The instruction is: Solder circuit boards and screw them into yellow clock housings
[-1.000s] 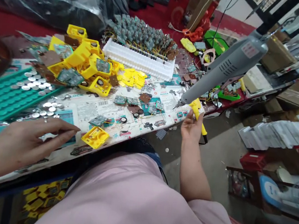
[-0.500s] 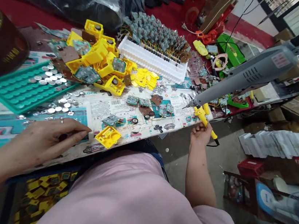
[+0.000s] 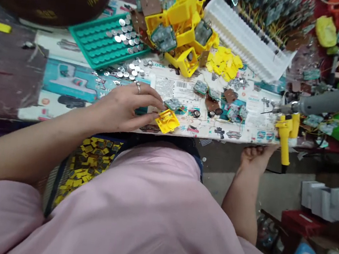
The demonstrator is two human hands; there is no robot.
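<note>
My left hand [image 3: 131, 105] reaches over the table with thumb and fingers apart. Its fingertips are at the left edge of a small open yellow plastic case [image 3: 167, 121]; whether they touch it I cannot tell. A small circuit board [image 3: 173, 103] lies just behind that case. My right hand [image 3: 255, 157] is palm up by the table's front edge, fingers loosely curled and thumb stretched out, with nothing visible in it. Just right of it is a yellow-handled tool [image 3: 284, 142] with a black cord end. Above that, a grey electric screwdriver [image 3: 332, 100] points its bit leftward.
Behind lie a teal tray [image 3: 86, 47] with button cells [image 3: 129, 72], a pile of yellow cases [image 3: 179, 14], yellow plates [image 3: 223, 63] and a white foam rack [image 3: 249, 41] of wired boards. Loose boards [image 3: 214, 93] lie mid-table. A crate of yellow parts [image 3: 91, 154] stands below.
The view has swung to the right and down. My left hand has come up to the yellow case. My right hand has moved left, away from the yellow-handled tool.
</note>
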